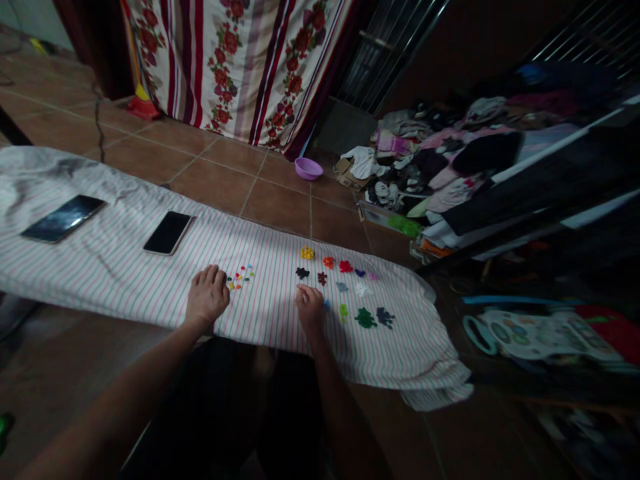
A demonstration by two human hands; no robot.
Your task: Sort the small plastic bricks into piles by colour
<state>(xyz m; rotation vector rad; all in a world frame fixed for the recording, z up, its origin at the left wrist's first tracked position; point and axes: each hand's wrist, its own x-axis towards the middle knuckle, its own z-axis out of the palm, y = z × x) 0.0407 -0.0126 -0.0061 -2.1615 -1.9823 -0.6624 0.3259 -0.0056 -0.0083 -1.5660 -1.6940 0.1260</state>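
Observation:
My left hand [207, 293] lies palm down on the striped cloth, fingers stretched out and nothing visible in them. Just right of its fingertips is a loose scatter of small mixed-colour pieces [240, 277]. My right hand [311, 308] is closed in a pinch, and what its fingertips hold, if anything, is too small to make out. It is beside a light blue pile [327, 304], which it partly hides. Around it lie small piles sorted by colour: black [303, 273], brown [323, 278], yellow [307, 253], red [345, 267], white [363, 288], lime green [343, 313] and dark green [366, 318].
Two dark-screened devices, a tablet [64, 219] and a phone [169, 233], rest on the cloth at left. The striped cloth [270, 320] covers a long narrow surface. Beyond it are a purple basin [309, 169], a floral curtain [225, 67] and heaped clothes [440, 147].

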